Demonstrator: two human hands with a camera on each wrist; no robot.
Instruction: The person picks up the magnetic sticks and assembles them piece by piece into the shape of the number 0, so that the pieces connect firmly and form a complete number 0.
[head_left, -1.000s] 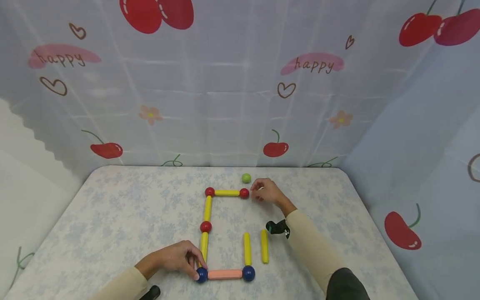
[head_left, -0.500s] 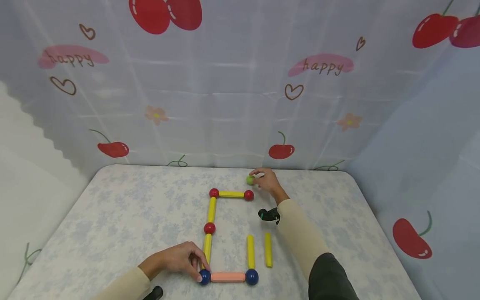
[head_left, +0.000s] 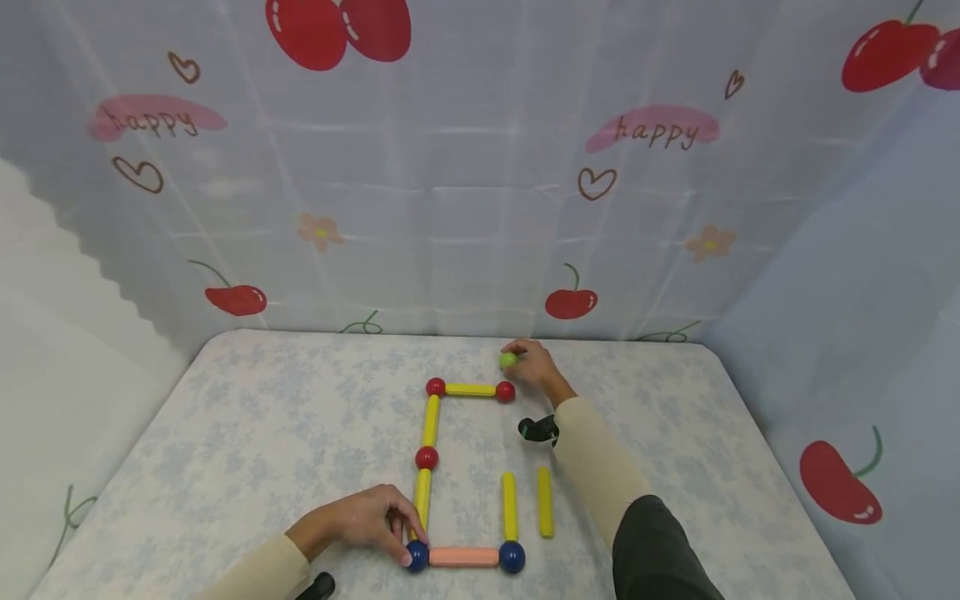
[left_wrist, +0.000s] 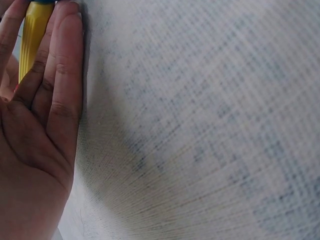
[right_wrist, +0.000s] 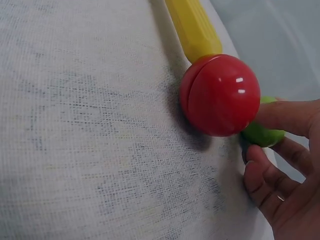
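Observation:
At the table's far side my right hand pinches a small green ball between thumb and fingers. The right wrist view shows the same green ball partly hidden behind a red ball. My left hand holds a blue ball at the near left corner of a frame of rods and balls. A pink rod joins it to a second blue ball. Up the left side run yellow rods with a red ball between them.
A short yellow rod stands up from the right blue ball. Another yellow rod lies loose beside it. Across the back, a yellow rod links two red balls. A printed curtain hangs behind the table's far edge.
My right hand has moved from beside the far right red ball to the green ball and taken hold of it. The left hand stays at the blue ball. The head view has shifted slightly.

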